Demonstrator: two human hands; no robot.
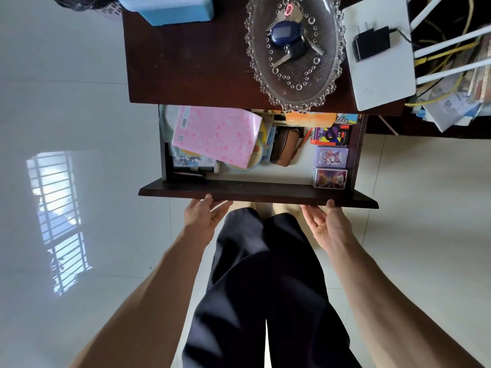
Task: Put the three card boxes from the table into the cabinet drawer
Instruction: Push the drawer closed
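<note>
The dark wooden drawer (255, 193) stands pulled out below the cabinet top (186, 62). Three card boxes lie in a column along its right side: a red, yellow and purple one (330, 136) at the back, a lilac one (331, 156) in the middle, a dark purple one (330, 178) nearest the front panel. My left hand (203, 215) touches the front panel's lower edge at the left, fingers apart, holding nothing. My right hand (326, 221) touches the same edge at the right, fingers spread, palm toward the panel.
In the drawer also lie a pink notebook (216, 135), a brown case (285, 148), discs and papers. On the cabinet top rest a glass dish (261, 83) with keys, a blue tub (175, 9) and a white router (382, 73) with a black plug. My legs stand on pale tiles below.
</note>
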